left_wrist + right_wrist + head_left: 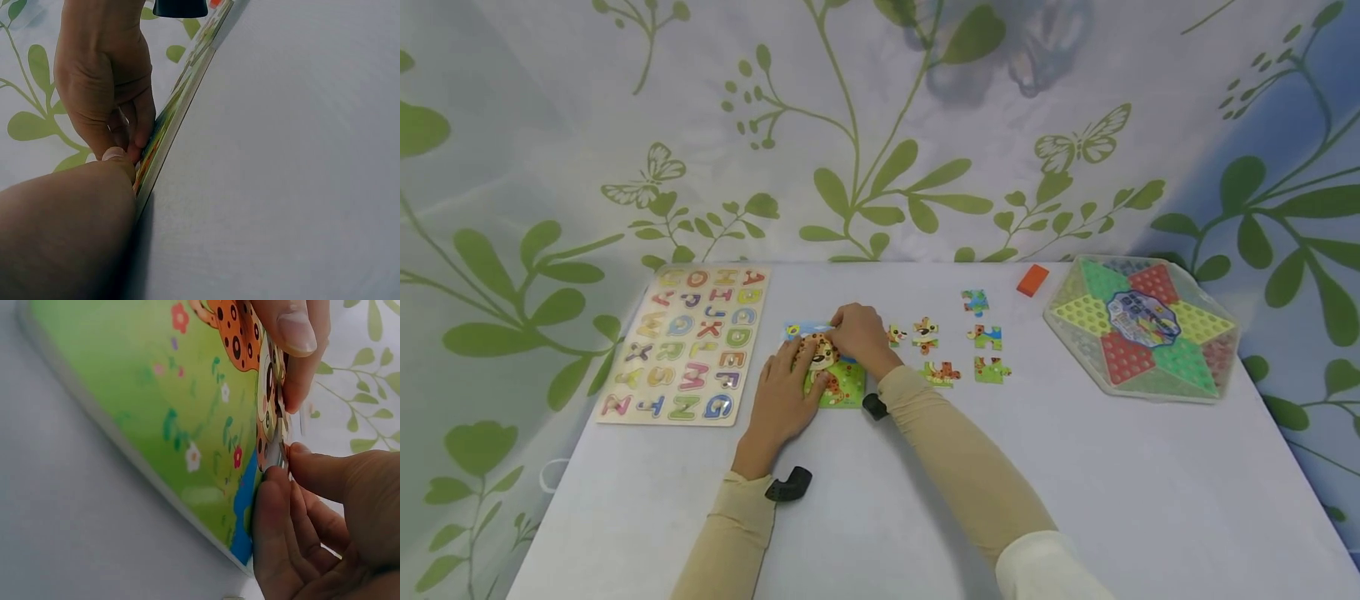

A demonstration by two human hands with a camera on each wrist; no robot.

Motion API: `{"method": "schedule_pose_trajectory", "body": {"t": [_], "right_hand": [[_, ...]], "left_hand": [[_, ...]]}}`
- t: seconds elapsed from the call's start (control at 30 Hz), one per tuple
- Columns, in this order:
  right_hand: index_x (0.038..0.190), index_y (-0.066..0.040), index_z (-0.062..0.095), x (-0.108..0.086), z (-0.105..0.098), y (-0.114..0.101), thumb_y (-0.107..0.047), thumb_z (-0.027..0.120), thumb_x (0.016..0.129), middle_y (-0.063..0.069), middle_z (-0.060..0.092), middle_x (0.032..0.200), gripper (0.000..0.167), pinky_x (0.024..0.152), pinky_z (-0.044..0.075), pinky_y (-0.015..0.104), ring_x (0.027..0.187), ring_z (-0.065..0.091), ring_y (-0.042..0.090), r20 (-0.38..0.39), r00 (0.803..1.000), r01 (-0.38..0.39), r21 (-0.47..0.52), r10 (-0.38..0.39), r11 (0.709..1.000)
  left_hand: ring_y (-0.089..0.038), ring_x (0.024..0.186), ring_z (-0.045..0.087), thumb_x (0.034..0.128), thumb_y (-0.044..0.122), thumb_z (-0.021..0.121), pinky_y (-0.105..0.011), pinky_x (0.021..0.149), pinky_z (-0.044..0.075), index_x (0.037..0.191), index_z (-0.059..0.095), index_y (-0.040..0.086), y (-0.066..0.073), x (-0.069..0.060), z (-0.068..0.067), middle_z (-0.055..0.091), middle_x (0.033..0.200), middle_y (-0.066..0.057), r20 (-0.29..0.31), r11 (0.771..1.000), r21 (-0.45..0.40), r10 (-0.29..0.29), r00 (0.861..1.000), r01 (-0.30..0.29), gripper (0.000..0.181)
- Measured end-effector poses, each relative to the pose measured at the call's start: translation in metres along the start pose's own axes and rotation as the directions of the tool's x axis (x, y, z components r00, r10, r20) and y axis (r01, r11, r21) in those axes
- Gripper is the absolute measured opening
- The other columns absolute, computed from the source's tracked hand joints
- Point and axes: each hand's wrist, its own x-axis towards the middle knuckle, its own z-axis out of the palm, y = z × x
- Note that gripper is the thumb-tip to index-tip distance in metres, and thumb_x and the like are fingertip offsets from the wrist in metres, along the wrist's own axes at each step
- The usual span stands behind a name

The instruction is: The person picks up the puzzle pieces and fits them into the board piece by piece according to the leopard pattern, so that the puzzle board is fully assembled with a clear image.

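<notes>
A jigsaw board (pixel 842 393) with a spotted cartoon animal on green grass lies on the table before me. My left hand (pixel 782 396) rests on its left part, fingers extended across the picture. At the upper right of the board, my right hand (pixel 863 337) pinches a thin puzzle piece (pixel 282 450) between thumb and forefinger; in the right wrist view that piece is tilted, edge-on, against the board. The left thumb (pixel 297 331) lies close by. Loose puzzle pieces, among them one with an animal's face (pixel 926 336), lie right of the right hand.
A wooden alphabet board (pixel 662 419) lies at the left. Further puzzle pieces (pixel 992 370) form a rough column right of centre. An orange block (pixel 1032 280) sits near the back edge, beside a hexagonal star-patterned game board (pixel 1142 367). Leaf-print cloth (pixel 880 167) hangs behind the table.
</notes>
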Motion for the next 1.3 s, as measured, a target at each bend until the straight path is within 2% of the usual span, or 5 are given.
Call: {"method": "schedule_pose_trajectory", "body": {"t": [0.33,0.57,0.93,1.13,1.3], "right_hand": [[0.116,-0.015,0.074,0.000,0.000,-0.003,-0.033,0.070,0.097,0.003,0.077,0.110,0.027,0.064,0.058,0.029,0.079,0.070,0.017,-0.018,1.000,0.021,-0.154,-0.024,0.988],[0.117,-0.013,0.074,0.002,-0.004,0.010,-0.035,0.071,0.096,0.005,0.075,0.110,0.029,0.078,0.061,0.034,0.092,0.072,0.019,-0.007,0.995,0.095,-0.044,-0.095,0.995],[0.130,-0.011,0.068,0.007,-0.089,0.095,-0.031,0.067,0.100,0.010,0.070,0.122,0.036,0.085,0.058,0.042,0.111,0.067,0.029,-0.094,0.992,0.101,0.226,-0.081,0.969],[0.146,-0.014,0.057,-0.002,-0.136,0.158,-0.030,0.068,0.099,0.012,0.062,0.139,0.051,0.084,0.057,0.041,0.121,0.064,0.032,-0.091,0.995,-0.016,0.197,0.034,0.980],[0.155,-0.008,0.044,-0.007,-0.149,0.182,-0.029,0.068,0.099,0.019,0.056,0.142,0.065,0.099,0.052,0.051,0.129,0.056,0.038,-0.065,0.995,-0.063,0.097,0.070,0.993]], "left_hand": [[-0.037,0.158,0.019,0.1060,0.044,0.048,-0.060,0.127,0.016,0.162,0.032,0.015,-0.001,0.001,0.000,0.026,0.168,-0.017,-0.012,1.000,-0.008,0.002,1.000,-0.002,0.065],[-0.041,0.155,0.023,0.1052,0.041,0.052,-0.062,0.125,0.020,0.159,0.036,0.011,0.000,0.001,0.001,0.030,0.165,-0.020,-0.050,1.000,0.005,0.022,0.998,-0.022,0.064],[-0.037,0.158,0.016,0.1063,0.046,0.046,-0.058,0.128,0.014,0.162,0.030,0.015,-0.003,0.002,0.002,0.023,0.169,-0.017,-0.011,1.000,0.013,-0.019,1.000,0.019,0.066],[-0.037,0.158,0.017,0.1060,0.046,0.047,-0.059,0.128,0.015,0.162,0.030,0.016,-0.003,0.002,0.006,0.023,0.169,-0.016,-0.013,1.000,0.007,-0.001,1.000,0.001,0.066],[-0.035,0.158,0.017,0.1060,0.045,0.047,-0.058,0.128,0.014,0.162,0.030,0.016,0.001,0.001,0.003,0.023,0.169,-0.015,-0.008,1.000,0.001,-0.015,1.000,0.015,0.066]]}}
